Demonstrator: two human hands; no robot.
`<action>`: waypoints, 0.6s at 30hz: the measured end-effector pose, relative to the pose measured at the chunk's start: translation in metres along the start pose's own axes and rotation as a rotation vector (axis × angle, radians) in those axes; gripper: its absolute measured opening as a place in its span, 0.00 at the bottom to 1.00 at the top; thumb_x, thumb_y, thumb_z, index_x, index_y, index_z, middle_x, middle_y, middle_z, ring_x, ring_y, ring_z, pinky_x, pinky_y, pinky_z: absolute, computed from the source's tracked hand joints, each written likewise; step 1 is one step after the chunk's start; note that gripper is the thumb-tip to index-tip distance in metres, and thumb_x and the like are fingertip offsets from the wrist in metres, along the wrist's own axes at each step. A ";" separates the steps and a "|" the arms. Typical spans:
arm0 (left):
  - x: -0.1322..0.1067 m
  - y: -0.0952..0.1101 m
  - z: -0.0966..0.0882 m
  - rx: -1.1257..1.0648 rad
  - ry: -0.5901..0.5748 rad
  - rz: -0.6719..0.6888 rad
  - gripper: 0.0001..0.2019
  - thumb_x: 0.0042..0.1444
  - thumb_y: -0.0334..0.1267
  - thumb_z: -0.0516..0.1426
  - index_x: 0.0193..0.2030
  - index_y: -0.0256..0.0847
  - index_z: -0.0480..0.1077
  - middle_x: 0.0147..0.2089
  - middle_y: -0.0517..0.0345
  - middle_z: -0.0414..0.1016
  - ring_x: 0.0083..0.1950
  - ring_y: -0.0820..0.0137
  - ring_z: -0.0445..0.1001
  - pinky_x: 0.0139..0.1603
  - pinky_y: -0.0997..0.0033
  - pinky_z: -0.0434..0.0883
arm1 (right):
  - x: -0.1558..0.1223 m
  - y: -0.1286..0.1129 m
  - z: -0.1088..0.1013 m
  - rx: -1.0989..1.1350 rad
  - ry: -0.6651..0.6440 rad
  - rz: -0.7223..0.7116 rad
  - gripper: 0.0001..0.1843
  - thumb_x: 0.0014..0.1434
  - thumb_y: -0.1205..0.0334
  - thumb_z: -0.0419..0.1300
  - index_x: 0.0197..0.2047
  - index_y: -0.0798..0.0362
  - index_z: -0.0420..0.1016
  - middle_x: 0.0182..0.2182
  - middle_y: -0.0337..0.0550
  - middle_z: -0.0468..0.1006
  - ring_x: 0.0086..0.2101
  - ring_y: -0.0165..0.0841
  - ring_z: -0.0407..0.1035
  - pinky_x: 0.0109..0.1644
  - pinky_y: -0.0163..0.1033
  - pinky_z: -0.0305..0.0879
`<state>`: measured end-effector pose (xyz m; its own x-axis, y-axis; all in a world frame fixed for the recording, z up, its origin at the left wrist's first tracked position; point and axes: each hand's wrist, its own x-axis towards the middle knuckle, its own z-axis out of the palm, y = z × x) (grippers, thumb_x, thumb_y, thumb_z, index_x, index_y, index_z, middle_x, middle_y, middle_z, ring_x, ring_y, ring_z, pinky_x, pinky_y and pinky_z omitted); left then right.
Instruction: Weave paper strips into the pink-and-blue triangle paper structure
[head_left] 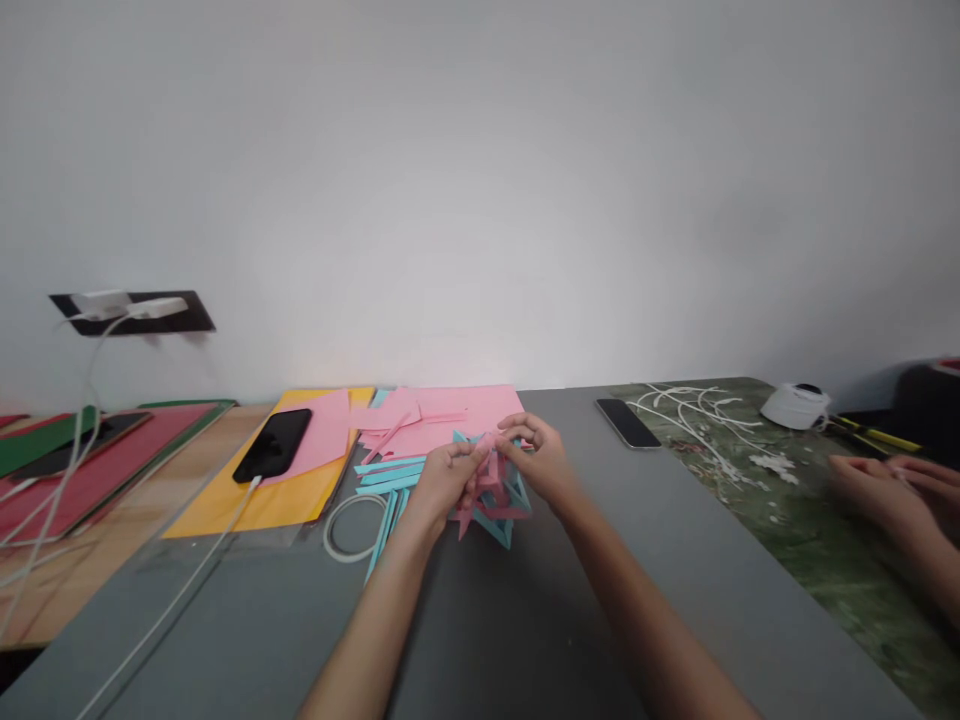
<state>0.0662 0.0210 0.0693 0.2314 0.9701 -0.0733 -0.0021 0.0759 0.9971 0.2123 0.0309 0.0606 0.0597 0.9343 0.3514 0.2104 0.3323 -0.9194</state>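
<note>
Between my hands is a pointed ornament (495, 505) folded from pink and light-blue paper strips, held just over the grey table. My left hand (448, 480) is closed on its left side, thumb and fingers pinching near the top. At the upper right, my right hand (541, 458) pinches the pink top of the same paper ornament with thumb and forefinger. Its blue points stick out below and to the right of my fingers. Light-blue paper strips (391, 474) lie just left of my left hand, and a roll of tape (352, 528) rests beside them.
Pink paper sheets (469, 402) lie behind my hands. On the left, a black phone (273, 445) with a charging cable sits on yellow paper (217, 510). Another phone (628, 423) lies right. White cords (694, 415) and a white spool (795, 405) are near another person's hands (892, 490).
</note>
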 end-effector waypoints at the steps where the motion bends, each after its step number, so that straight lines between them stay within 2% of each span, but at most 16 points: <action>1: 0.000 0.000 0.000 0.006 -0.001 -0.006 0.20 0.44 0.55 0.58 0.25 0.38 0.62 0.11 0.72 0.57 0.09 0.81 0.52 0.11 0.80 0.48 | 0.000 0.000 0.000 0.005 -0.001 0.000 0.09 0.46 0.62 0.58 0.34 0.52 0.68 0.23 0.37 0.75 0.29 0.33 0.69 0.37 0.38 0.58; 11: 0.002 -0.002 -0.001 0.048 0.005 -0.013 0.21 0.42 0.56 0.58 0.28 0.37 0.64 0.10 0.71 0.59 0.09 0.80 0.53 0.10 0.79 0.48 | -0.002 -0.010 -0.004 -0.105 -0.020 -0.043 0.08 0.47 0.64 0.57 0.34 0.52 0.69 0.22 0.36 0.75 0.30 0.33 0.70 0.38 0.39 0.61; 18: 0.002 0.000 -0.002 0.043 -0.012 -0.041 0.21 0.42 0.57 0.58 0.28 0.37 0.65 0.11 0.71 0.58 0.09 0.79 0.54 0.11 0.79 0.49 | 0.002 -0.005 -0.008 -0.049 -0.037 -0.048 0.08 0.48 0.61 0.59 0.34 0.52 0.72 0.29 0.42 0.79 0.33 0.34 0.72 0.35 0.38 0.64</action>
<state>0.0651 0.0229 0.0688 0.2423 0.9635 -0.1140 0.0489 0.1052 0.9932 0.2193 0.0297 0.0669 0.0128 0.9217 0.3878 0.2597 0.3714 -0.8914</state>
